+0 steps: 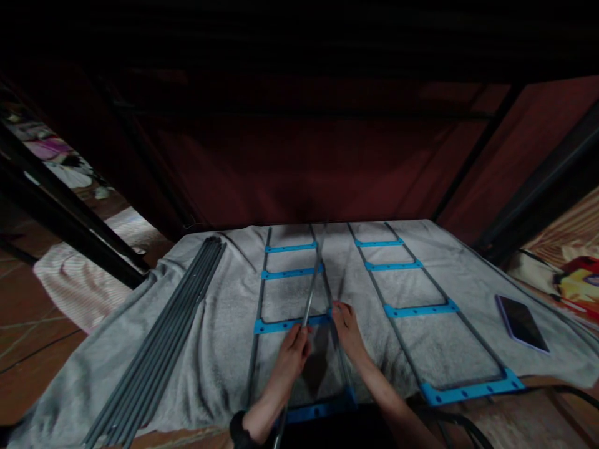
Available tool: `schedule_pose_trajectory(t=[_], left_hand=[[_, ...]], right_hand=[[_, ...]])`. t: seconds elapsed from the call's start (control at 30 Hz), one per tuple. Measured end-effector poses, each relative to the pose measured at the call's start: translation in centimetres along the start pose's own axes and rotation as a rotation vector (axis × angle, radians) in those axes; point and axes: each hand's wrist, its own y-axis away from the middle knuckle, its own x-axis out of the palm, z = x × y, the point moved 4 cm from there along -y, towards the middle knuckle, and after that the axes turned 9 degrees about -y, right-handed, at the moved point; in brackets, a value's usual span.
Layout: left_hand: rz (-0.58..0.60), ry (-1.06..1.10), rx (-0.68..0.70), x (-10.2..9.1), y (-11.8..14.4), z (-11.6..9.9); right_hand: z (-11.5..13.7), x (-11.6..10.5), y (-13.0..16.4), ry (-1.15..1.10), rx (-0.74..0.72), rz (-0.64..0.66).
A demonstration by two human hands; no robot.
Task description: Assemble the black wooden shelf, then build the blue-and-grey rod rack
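- Grey towel (219, 324) over floor, dark red panel behind — room dim.
- Left hand (292, 352) pinching a rod (311, 293); right hand (346, 327) fingertips pressed on frame (290, 274).
- Rod bundle (163, 349) at left edge, phone (521, 323) right.

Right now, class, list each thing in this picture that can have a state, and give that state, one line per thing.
Left hand: shut on a thin grey metal rod.
Thin grey metal rod: held, slanting over the left frame.
Right hand: fingertips on the left frame's blue crossbar.
Left grey-and-blue ladder frame: flat on the towel.
Right grey-and-blue ladder frame: flat, untouched.
Bundle of grey rods: lying together at left.
Dark phone: screen dark, flat.
Grey towel: spread out.
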Motion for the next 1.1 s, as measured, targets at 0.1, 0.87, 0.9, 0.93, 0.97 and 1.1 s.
schedule_pose_trajectory(t=[0.1, 0.87, 0.9, 0.93, 0.97, 1.1], left_hand=[[0.036, -0.152, 0.153, 3.6, 0.8, 0.4], [-0.345, -1.142, -0.04, -13.2, -3.0, 5.8], [-0.343, -1.145, -0.047, -13.1, -2.9, 5.5], [-0.336, -1.142, -0.059, -13.1, -2.9, 5.4], [-0.326, -1.13, -0.076, -13.1, -2.9, 5.3], [-0.337, -1.003, -0.072, -13.4, -3.4, 5.8]], right_hand=[[1.7, 1.0, 1.7, -0.253, 0.237, 0.163], [11.5, 0.1, -6.3, -0.673, -0.224, -0.11], [11.5, 0.3, -6.2, -0.657, -0.223, -0.097], [11.4, 0.5, -6.0, -0.647, -0.224, -0.086], [11.4, 0.6, -5.8, -0.642, -0.224, -0.076], [11.4, 1.0, -5.0, -0.64, -0.221, -0.033]])
